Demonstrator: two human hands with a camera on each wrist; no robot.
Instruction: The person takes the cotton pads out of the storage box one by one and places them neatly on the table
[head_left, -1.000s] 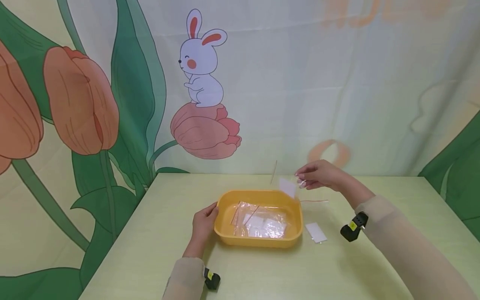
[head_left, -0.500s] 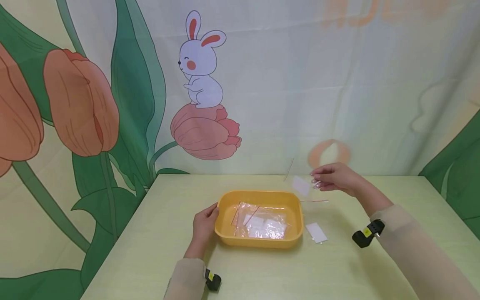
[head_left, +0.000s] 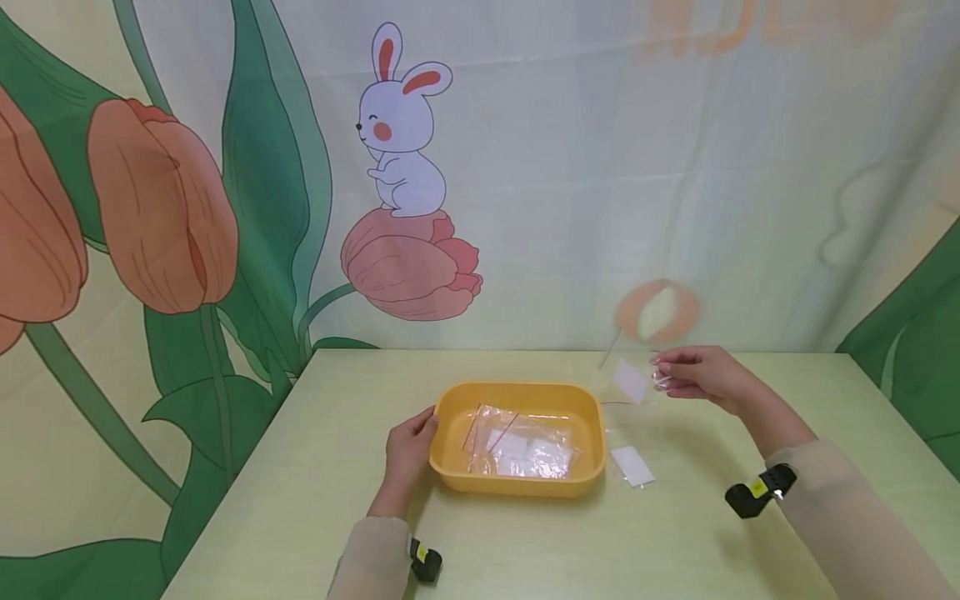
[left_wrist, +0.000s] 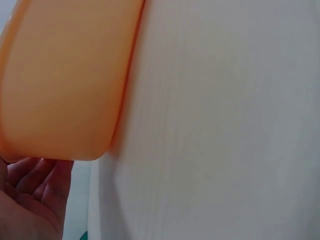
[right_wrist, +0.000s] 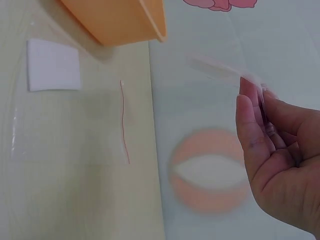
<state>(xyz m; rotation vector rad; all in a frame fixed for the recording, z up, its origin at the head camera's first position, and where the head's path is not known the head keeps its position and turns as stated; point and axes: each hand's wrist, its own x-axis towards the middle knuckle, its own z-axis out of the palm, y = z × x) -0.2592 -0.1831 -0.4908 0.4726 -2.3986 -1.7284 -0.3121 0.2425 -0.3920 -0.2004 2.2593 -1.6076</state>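
Note:
My left hand (head_left: 408, 447) grips the left end of a yellow plastic tray (head_left: 517, 486), thumb near the rim. In the left wrist view its fingers (left_wrist: 37, 175) bend against the tray's end wall. Inside the tray lie clear zip-lock bags (head_left: 522, 440) with white pieces in them and red seal lines. Right of the tray, my right hand (head_left: 708, 377) pinches another clear zip-lock bag (head_left: 631, 381) by its edge, above the table. A white flat piece shows in that bag. In the right wrist view the held bag is seen nearly edge-on and blurred.
Beside the tray's right end, a zip-lock bag with a white folded piece (head_left: 632, 466) lies flat on the pale table (head_left: 510, 546). Its red seal line (right_wrist: 123, 125) points toward the back edge. A printed cloth (head_left: 540, 167) with a rabbit and tulips hangs behind the table.
My right hand has moved right and somewhat down, carrying the pinched bag away from the tray to above the bag on the table. My left hand and the tray have stayed put.

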